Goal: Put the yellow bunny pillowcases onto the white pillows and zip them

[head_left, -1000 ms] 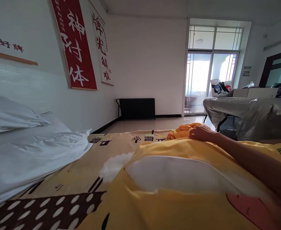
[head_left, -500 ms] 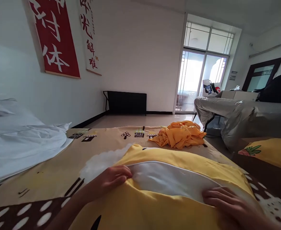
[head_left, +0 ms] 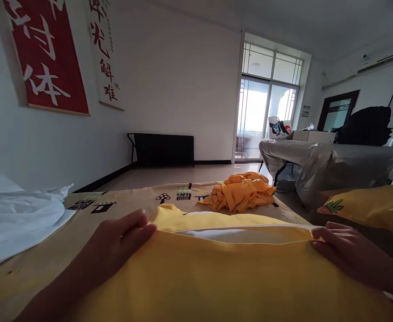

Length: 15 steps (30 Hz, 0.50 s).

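A yellow pillowcase [head_left: 230, 277] fills the lower middle of the head view, its long opening stretched sideways. Through the narrowed slit shows a white pillow [head_left: 239, 234]. My left hand [head_left: 120, 241] pinches the fabric at the left end of the opening between thumb and fingers. At the right end, my right hand [head_left: 350, 250] is closed on the pillowcase edge. The lower front of the case hangs smooth and taut between the hands.
Beneath lies a beige patterned bedspread [head_left: 139, 197]. Crumpled orange cloth [head_left: 243, 192] rests beyond the pillowcase, and white fabric [head_left: 22, 223] lies at left. A yellow pillow with a pineapple print [head_left: 367, 205] is at right, near a plastic-covered table [head_left: 317, 156].
Both hands have moved outward to the ends of the opening and pulled it tight. The slit has narrowed, covering more of the white pillow. The view has shifted to the right.
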Each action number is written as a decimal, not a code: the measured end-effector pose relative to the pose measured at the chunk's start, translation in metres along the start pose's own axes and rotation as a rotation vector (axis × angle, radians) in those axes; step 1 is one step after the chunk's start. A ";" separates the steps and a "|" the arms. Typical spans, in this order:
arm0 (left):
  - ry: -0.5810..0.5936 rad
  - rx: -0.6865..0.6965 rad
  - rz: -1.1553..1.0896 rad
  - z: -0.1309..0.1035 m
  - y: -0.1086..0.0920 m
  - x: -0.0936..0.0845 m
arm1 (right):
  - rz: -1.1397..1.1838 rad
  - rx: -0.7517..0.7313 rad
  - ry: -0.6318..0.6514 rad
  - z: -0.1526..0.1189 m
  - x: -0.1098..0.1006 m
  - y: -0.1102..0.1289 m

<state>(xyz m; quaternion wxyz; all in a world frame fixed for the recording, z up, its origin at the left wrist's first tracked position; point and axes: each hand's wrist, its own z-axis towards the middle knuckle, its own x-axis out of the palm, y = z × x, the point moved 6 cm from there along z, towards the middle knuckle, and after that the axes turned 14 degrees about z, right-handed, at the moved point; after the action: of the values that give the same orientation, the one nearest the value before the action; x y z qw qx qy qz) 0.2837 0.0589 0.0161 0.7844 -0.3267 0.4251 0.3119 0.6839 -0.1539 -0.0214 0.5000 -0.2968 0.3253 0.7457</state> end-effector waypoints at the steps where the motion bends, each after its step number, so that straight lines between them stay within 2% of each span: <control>1: 0.046 0.010 0.061 0.001 -0.006 0.008 | -0.063 -0.025 0.017 0.001 0.004 -0.003; 4: 0.201 0.100 0.233 -0.002 -0.018 0.049 | -0.219 -0.038 0.120 -0.003 0.031 -0.009; 7: 0.227 0.190 0.355 -0.009 -0.021 0.084 | -0.311 -0.026 0.156 -0.008 0.058 -0.009; 9: 0.246 0.200 0.395 -0.011 -0.016 0.098 | -0.328 -0.011 0.180 -0.007 0.068 -0.007; 12: 0.297 0.148 0.391 -0.006 -0.007 0.099 | -0.337 -0.051 0.177 0.007 0.061 -0.001; 15: 0.273 0.088 0.427 0.010 -0.004 0.075 | -0.406 -0.141 0.099 0.028 0.035 0.007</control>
<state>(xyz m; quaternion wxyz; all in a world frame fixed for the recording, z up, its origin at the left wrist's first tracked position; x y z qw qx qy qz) 0.3244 0.0805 -0.0435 0.6498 -0.2341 0.5994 0.4046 0.6631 -0.1144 -0.0296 0.6015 -0.4266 0.2299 0.6352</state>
